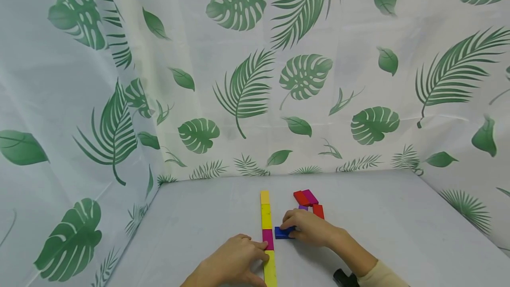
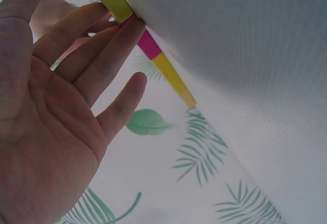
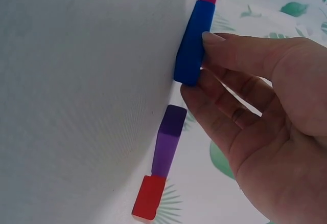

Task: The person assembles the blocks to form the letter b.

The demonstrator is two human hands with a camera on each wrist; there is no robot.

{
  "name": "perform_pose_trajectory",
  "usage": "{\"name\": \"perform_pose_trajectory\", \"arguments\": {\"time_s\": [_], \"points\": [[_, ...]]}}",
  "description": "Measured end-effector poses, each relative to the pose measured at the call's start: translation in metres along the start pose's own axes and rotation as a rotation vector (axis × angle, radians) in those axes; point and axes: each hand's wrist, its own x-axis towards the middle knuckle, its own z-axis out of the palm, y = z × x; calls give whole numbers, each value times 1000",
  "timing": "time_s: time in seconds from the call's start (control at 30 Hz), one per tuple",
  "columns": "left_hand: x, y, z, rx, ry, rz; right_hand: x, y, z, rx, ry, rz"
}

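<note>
A straight row of flat blocks runs away from me: a yellow block (image 1: 270, 271) nearest, then a magenta block (image 1: 268, 239), another yellow block (image 1: 266, 216) and an orange-yellow one (image 1: 264, 197) at the far end. From the left side, my left hand (image 1: 235, 258) touches the row with extended fingertips near the magenta block; its fingers look fairly straight in the left wrist view. Just right of the row, my right hand (image 1: 311, 227) pinches a blue block (image 3: 194, 45) between thumb and fingers. One end of the blue block points toward the row, close to the magenta block.
Beyond the right hand lie a red block (image 1: 300, 198), a magenta block (image 1: 310, 196), a second red block (image 1: 318, 211) and a purple block (image 3: 167, 142). A black object (image 1: 345, 278) shows by the right sleeve. Leaf-patterned sheets (image 1: 247, 154) surround the white table (image 1: 199, 216).
</note>
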Motion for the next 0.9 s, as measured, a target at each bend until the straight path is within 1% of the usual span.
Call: {"name": "perform_pose_trajectory", "arguments": {"time_s": [0.13,0.53,0.9], "points": [[0,1,0,-4,-5,-6,2,0,1,2,-11,2],[-1,-2,0,24,26,41,3,-1,2,-9,-20,-2],[0,-1,0,20,15,34,2,-3,2,-16,-22,-8]]}}
